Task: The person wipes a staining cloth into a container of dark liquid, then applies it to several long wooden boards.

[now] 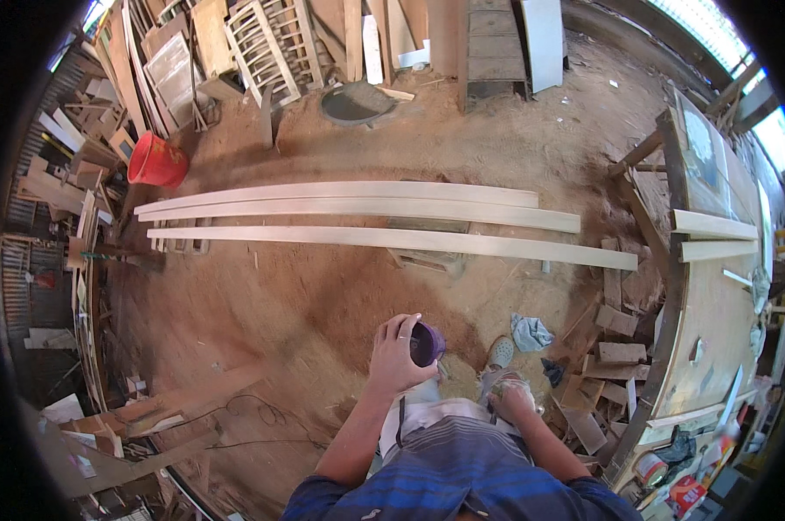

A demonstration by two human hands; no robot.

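My left hand [394, 358] is closed round a small purple tub [429, 345] in front of my body. Its open top shows a dark inside; I cannot make out what it contains. Lower and to the right, my right hand [512, 403] is closed on a crumpled pale rag [507, 379], held close to my leg. Beyond both hands, three long pale planks lie crosswise: a far plank [349, 189], a middle plank [366, 207] beside it, and a near plank [392, 240] set apart by a gap. Low supports [427, 260] show under them.
A workbench [705, 347] with tins stands on the right, scrap wood [618, 352] piled beside it. Crumpled cloth [530, 333] lies by my shoe. A red bucket [156, 161], a dark round basin [356, 102] and leaning boards line the far side. Cable [258, 408] trails at left.
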